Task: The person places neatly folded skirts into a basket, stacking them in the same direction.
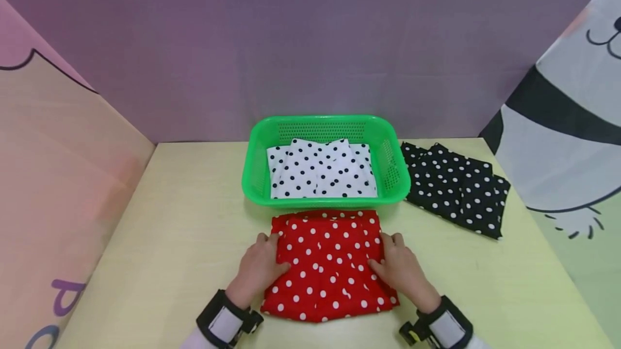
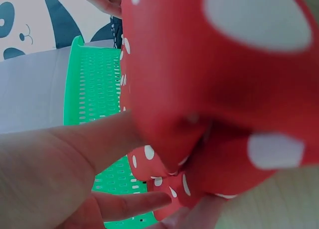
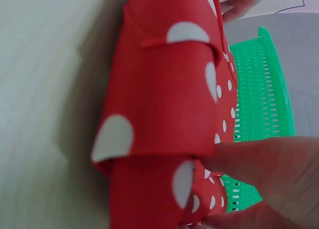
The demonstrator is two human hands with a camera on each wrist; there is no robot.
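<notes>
A folded red cloth with white polka dots [image 1: 330, 265] lies on the pale yellow wooden table [image 1: 179, 241], near its front edge and about midway between the left and right edges. The left hand [image 1: 259, 271] grips the cloth's left edge: its thumb lies on top of the fabric and its fingers curl under the fold, which the left wrist view shows close up, with fingers [image 2: 134, 201] tucked beneath the red layers. The right hand [image 1: 400, 268] pinches the cloth's right edge in the same manner, thumb on top and fingers [image 3: 259, 157] curled round the folded layers as seen from the right wrist. The cloth's far edge reaches the near rim of a green perforated plastic basket [image 1: 393, 176], which stands toward the back of the table, close to the middle. Whether cloth and basket touch cannot be told. Inside the basket lies a folded white cloth with black polka dots [image 1: 322, 171]. To the right of the basket, near the table's back right corner, a black cloth with white polka dots [image 1: 458, 187] lies flat and loosely folded, close beside the basket's right wall. Both wrists wear black bands with grey patches [image 1: 223, 322].
</notes>
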